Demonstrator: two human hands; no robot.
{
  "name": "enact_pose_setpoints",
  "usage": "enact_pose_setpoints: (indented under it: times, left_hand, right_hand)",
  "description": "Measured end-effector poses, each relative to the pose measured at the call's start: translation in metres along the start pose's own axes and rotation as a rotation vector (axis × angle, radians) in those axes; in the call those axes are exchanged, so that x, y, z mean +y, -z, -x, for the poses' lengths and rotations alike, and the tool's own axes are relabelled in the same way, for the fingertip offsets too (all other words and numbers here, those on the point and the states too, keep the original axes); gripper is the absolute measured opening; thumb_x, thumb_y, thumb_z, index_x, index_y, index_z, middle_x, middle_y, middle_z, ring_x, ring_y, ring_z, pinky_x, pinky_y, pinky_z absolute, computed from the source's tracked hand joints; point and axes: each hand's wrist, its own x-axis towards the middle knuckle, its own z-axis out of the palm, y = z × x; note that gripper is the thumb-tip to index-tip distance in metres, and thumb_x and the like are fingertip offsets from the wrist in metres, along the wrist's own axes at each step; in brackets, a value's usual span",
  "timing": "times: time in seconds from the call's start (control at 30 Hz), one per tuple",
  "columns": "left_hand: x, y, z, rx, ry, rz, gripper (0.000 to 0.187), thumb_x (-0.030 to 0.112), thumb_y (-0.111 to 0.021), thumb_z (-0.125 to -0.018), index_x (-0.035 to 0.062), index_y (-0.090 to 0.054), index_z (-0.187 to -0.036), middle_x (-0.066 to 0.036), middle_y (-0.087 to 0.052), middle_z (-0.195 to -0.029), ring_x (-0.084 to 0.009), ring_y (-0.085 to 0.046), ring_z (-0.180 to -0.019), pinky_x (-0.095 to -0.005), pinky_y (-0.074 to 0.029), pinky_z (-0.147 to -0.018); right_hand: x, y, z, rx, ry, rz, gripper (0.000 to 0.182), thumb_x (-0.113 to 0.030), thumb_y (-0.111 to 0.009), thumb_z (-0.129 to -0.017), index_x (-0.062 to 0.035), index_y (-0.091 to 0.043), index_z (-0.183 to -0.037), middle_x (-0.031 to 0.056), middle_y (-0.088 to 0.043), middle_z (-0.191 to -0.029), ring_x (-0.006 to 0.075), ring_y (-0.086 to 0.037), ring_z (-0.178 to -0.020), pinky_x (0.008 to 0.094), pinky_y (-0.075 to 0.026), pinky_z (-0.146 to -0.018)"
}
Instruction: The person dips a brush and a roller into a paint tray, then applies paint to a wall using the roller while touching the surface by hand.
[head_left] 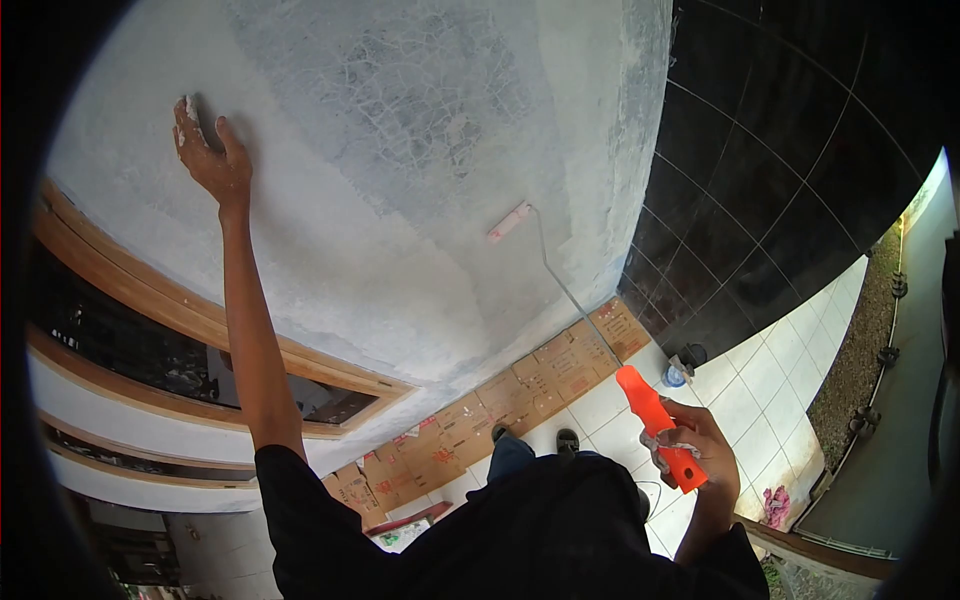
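Note:
My right hand (705,450) is wrapped around the orange handle of a paint roller (650,408). Its thin bent metal rod runs up to a small whitish-pink roller head, which lies against or close to the wall (450,270). The wall is patchy grey and white, with a cracked area near the top. Raised at the upper left, my left hand (210,155) is at the wall with its thumb apart from the fingers. White residue coats those fingers, and I see no tool in that hand.
Flattened cardboard (480,420) lines the white tiled floor along the wall base. A small bluish-white container (673,376) stands by the black tiled wall (760,150). Wood-framed windows (130,330) are at left. A pink cloth (776,505) lies at the lower right.

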Motion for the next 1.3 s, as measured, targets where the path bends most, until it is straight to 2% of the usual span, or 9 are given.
enact_pose_setpoints:
  times: [0.13, 0.53, 0.63, 0.67, 0.9, 0.97, 1.07, 1.17, 1.3]
  left_hand:
    - [0.007, 0.006, 0.009, -0.049, 0.099, 0.086, 0.057, 0.014, -0.052, -0.087, -0.0029, -0.033, -0.138, -0.02, -0.043, -0.137, -0.0362, -0.038, -0.129, -0.0474, -0.023, -0.11]
    - [0.011, 0.012, 0.034, -0.095, 0.05, 0.06, 0.06, 0.012, -0.053, -0.085, -0.003, -0.032, -0.139, -0.02, -0.039, -0.141, -0.0334, -0.034, -0.133, -0.0461, -0.021, -0.112]
    - [0.013, 0.013, 0.034, -0.093, 0.056, 0.074, 0.059, 0.011, -0.053, -0.085, -0.0043, -0.032, -0.138, -0.021, -0.037, -0.142, -0.0338, -0.033, -0.134, -0.0456, -0.021, -0.112]
    - [0.013, 0.013, 0.035, -0.104, 0.057, 0.076, 0.059, 0.01, -0.053, -0.085, -0.0043, -0.032, -0.138, -0.021, -0.037, -0.142, -0.0338, -0.032, -0.134, -0.0456, -0.021, -0.112]
    - [0.012, 0.015, 0.038, -0.131, 0.064, 0.059, 0.06, 0.009, -0.054, -0.084, -0.0028, -0.032, -0.139, -0.02, -0.037, -0.143, -0.033, -0.031, -0.135, -0.046, -0.021, -0.112]
    - [0.012, 0.013, 0.038, -0.124, 0.064, 0.066, 0.061, 0.009, -0.054, -0.084, -0.0023, -0.032, -0.139, -0.019, -0.037, -0.143, -0.0327, -0.031, -0.135, -0.046, -0.02, -0.112]
    - [0.012, 0.015, 0.039, -0.127, 0.05, 0.048, 0.062, 0.008, -0.054, -0.084, -0.0008, -0.03, -0.14, -0.019, -0.037, -0.143, -0.0319, -0.031, -0.135, -0.0461, -0.021, -0.112]
    - [0.011, 0.016, 0.039, -0.135, 0.04, 0.03, 0.064, 0.008, -0.054, -0.083, 0.0001, -0.029, -0.141, -0.017, -0.037, -0.144, -0.0312, -0.031, -0.135, -0.0462, -0.022, -0.112]
    - [0.008, 0.016, 0.045, -0.146, 0.033, -0.001, 0.065, 0.008, -0.055, -0.083, 0.0001, -0.029, -0.141, -0.016, -0.038, -0.143, -0.0301, -0.032, -0.135, -0.0455, -0.022, -0.112]
  right_hand:
    - [-0.017, 0.018, 0.026, -0.191, 0.014, -0.004, 0.051, -0.006, -0.065, -0.067, 0.0124, -0.047, -0.111, 0.0105, -0.054, -0.068, 0.0131, -0.052, -0.048, 0.0257, -0.043, -0.043]
    - [-0.008, 0.043, 0.018, -0.301, 0.225, -0.172, 0.054, -0.004, -0.062, -0.062, 0.0134, -0.046, -0.111, 0.0174, -0.052, -0.063, 0.0152, -0.05, -0.039, 0.0254, -0.044, -0.035]
    - [0.0, 0.039, -0.002, -0.251, 0.299, -0.115, 0.047, -0.014, -0.064, -0.057, 0.0136, -0.048, -0.091, 0.0138, -0.051, -0.056, 0.0149, -0.045, -0.031, 0.0255, -0.04, -0.028]
    - [0.004, 0.053, -0.018, -0.45, 0.262, -0.148, 0.047, -0.009, -0.063, -0.063, 0.0132, -0.047, -0.101, 0.015, -0.051, -0.061, 0.0151, -0.049, -0.036, 0.0253, -0.043, -0.032]
    - [0.032, 0.031, -0.062, -0.532, 0.305, -0.273, 0.045, -0.013, -0.067, -0.064, 0.0116, -0.048, -0.097, 0.0142, -0.053, -0.062, 0.0146, -0.049, -0.035, 0.0254, -0.043, -0.031]
    - [0.03, 0.015, -0.071, -0.596, 0.294, -0.198, 0.037, -0.011, -0.067, -0.073, 0.0082, -0.05, -0.099, 0.0138, -0.056, -0.07, 0.0148, -0.054, -0.045, 0.0272, -0.048, -0.038]
    - [0.027, -0.01, -0.08, -0.448, 0.348, 0.208, 0.017, -0.014, -0.052, -0.093, 0.0012, -0.05, -0.101, 0.0074, -0.055, -0.075, 0.0109, -0.055, -0.058, 0.0262, -0.05, -0.049]
    - [0.059, 0.005, -0.108, -0.253, 0.356, 0.313, 0.019, -0.02, -0.045, -0.098, -0.0023, -0.049, -0.096, 0.0025, -0.05, -0.069, 0.008, -0.049, -0.054, 0.0247, -0.048, -0.047]
    - [0.129, 0.035, -0.147, -0.075, 0.257, 0.38, 0.034, -0.035, -0.04, -0.099, -0.0058, -0.052, -0.086, -0.003, -0.043, -0.057, 0.0048, -0.04, -0.045, 0.0211, -0.033, -0.04]
